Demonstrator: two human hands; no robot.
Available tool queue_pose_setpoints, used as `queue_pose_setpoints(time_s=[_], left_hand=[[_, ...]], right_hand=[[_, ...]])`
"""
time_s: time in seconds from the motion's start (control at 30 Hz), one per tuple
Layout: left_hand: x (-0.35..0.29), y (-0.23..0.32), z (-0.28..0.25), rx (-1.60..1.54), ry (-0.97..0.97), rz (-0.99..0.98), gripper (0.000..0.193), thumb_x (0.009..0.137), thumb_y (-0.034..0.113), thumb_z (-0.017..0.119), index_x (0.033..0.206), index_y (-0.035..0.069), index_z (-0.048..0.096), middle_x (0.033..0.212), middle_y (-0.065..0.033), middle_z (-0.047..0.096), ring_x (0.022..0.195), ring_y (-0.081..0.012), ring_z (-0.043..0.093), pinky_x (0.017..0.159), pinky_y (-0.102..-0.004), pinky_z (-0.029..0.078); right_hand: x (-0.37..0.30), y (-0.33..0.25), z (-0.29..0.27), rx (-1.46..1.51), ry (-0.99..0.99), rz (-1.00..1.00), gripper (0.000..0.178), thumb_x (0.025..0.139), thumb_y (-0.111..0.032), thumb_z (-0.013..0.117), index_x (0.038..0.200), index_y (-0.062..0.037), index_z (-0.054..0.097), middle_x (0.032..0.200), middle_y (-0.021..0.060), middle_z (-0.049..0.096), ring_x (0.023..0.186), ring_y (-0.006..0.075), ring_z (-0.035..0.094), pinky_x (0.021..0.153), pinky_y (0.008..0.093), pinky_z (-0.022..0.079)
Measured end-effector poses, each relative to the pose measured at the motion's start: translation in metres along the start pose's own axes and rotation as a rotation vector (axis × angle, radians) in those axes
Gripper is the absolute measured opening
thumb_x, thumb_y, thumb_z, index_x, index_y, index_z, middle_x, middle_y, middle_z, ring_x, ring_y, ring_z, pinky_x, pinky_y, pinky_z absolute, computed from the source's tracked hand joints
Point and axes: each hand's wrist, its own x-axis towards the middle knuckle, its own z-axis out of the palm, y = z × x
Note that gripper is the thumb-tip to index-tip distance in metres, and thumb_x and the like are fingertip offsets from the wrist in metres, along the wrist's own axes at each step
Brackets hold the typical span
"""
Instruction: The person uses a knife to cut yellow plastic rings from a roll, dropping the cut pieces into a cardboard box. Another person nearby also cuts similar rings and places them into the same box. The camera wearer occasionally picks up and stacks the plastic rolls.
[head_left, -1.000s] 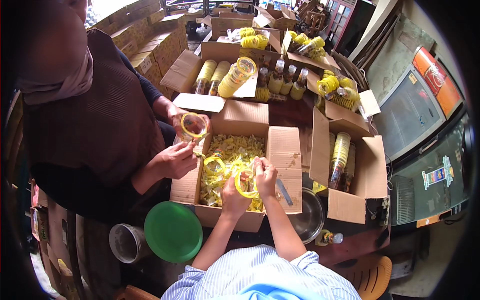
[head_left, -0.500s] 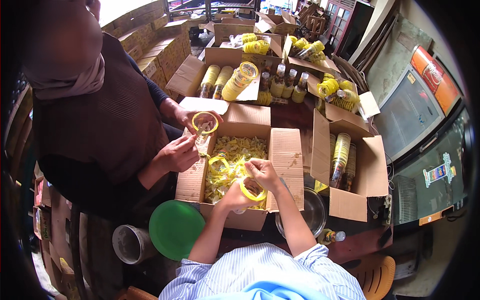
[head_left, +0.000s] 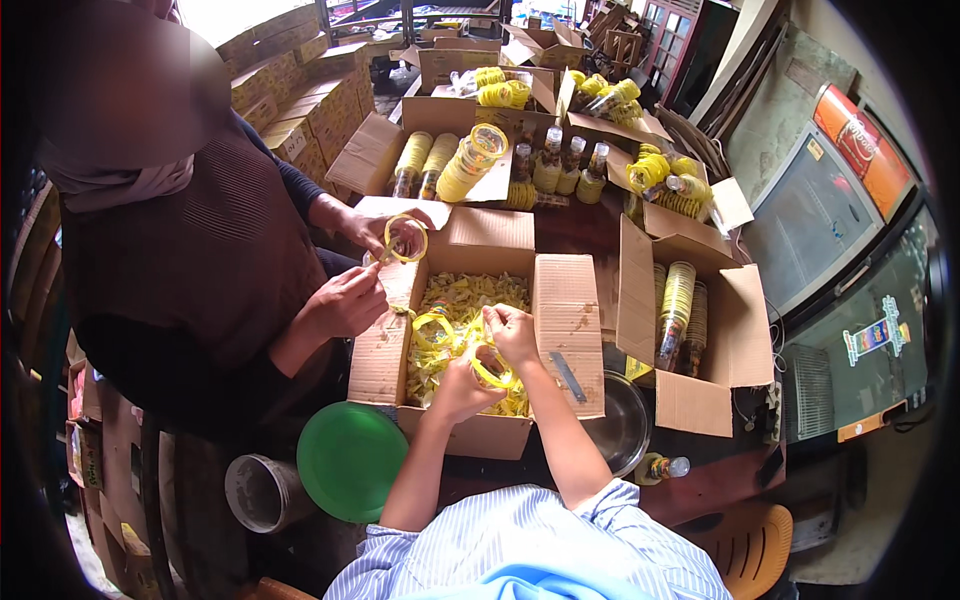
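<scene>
My left hand (head_left: 462, 392) is wrapped round a clear plastic cup with a yellow rim (head_left: 493, 377), its mouth tilted up toward me. Just beyond the rim, my right hand (head_left: 513, 336) is closed, fingertips pinched together; what they hold, if anything, is too small to make out. Both hands are over an open cardboard box (head_left: 470, 440) filled with yellow and whitish plastic scraps (head_left: 480, 290). Among the scraps lies a loose yellow ring (head_left: 433, 328). A flat grey metal strip (head_left: 567, 377) rests on the box's right flap, beside my right forearm.
At left, another person's hands (head_left: 345, 300) work on a similar yellow-rimmed cup (head_left: 406, 239). A green basin (head_left: 352, 462) and a grey bucket (head_left: 262, 492) stand front left. Boxes of stacked cups and bottles (head_left: 592, 175) line the back; another box (head_left: 697, 405) stands right, near a metal bowl (head_left: 620, 425).
My hands and the cup have shifted slightly away from me, and the cup has turned a little. The metal strip on the right flap now shows. The other person's cup has tilted.
</scene>
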Motion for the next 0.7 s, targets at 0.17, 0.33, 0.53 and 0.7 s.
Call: queue_pose_setpoints(time_s=[0.17,0.33,0.53,0.7], left_hand=[[-0.006,-0.002,-0.004,0.084,-0.017,0.047,0.041,0.059,0.006,0.073,0.094,-0.001,0.054,0.083,-0.0065,0.061,0.075,-0.0108,0.058,0.068,-0.0252,0.048],[-0.025,0.016,-0.013,-0.140,0.080,-0.057,0.039,0.059,0.010,0.075,0.092,0.001,0.056,0.084,-0.0077,0.063,0.075,-0.0136,0.061,0.069,-0.0272,0.049],[-0.018,0.017,-0.018,0.016,0.111,0.029,0.046,0.058,0.009,0.076,0.098,0.001,0.056,0.090,-0.0065,0.061,0.080,-0.0129,0.060,0.071,-0.0263,0.048],[-0.011,0.020,-0.017,0.219,0.117,0.150,0.045,0.057,0.011,0.076,0.096,0.000,0.056,0.088,-0.0098,0.059,0.080,-0.0200,0.060,0.072,-0.0307,0.048]], right_hand=[[0.012,0.013,0.003,-0.128,0.162,-0.076,0.024,0.084,-0.017,0.057,0.067,0.0007,0.058,0.054,0.0131,0.054,0.045,0.0128,0.046,0.045,0.0310,0.036],[0.028,0.015,-0.038,-0.286,0.066,-0.007,0.012,0.082,-0.013,0.058,0.077,-0.0033,0.064,0.061,0.0071,0.059,0.050,0.0119,0.051,0.050,0.0282,0.043],[0.004,0.007,-0.039,-0.233,-0.148,-0.085,0.013,0.078,-0.015,0.062,0.084,-0.0035,0.066,0.079,0.0109,0.059,0.068,0.0204,0.056,0.060,0.0308,0.045],[-0.006,0.007,-0.044,-0.331,-0.056,-0.351,0.024,0.076,-0.025,0.067,0.083,-0.0022,0.065,0.085,0.0098,0.058,0.072,0.0244,0.058,0.065,0.0326,0.046]])
